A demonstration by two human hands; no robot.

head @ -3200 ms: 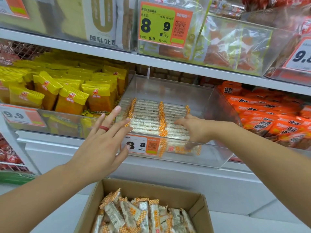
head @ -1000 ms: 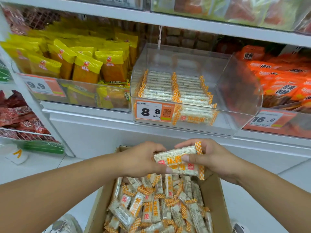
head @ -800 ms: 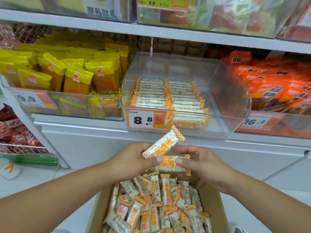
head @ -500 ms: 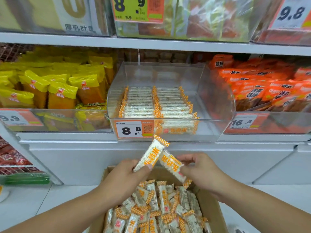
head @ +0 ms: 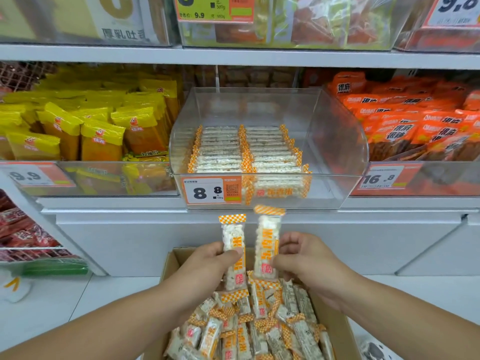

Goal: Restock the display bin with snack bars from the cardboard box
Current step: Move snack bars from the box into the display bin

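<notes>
above the cardboard box (head: 340, 326), the left hand (head: 205, 266) pinches one snack bar (head: 233, 253) upright between thumb and fingers, and the right hand (head: 304, 258) pinches a second bar (head: 266, 245) just beside it. higher above the box, the display bin (head: 335, 141) holds two neat rows of bars (head: 244, 149).

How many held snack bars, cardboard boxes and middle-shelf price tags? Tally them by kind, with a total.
Held snack bars: 2 (left bar in the left hand, right bar in the right hand)
Cardboard box: 1
Middle-shelf price tags: 3 (9.9 tag, 8.8 tag, 16.8 tag)
Total: 6
</notes>
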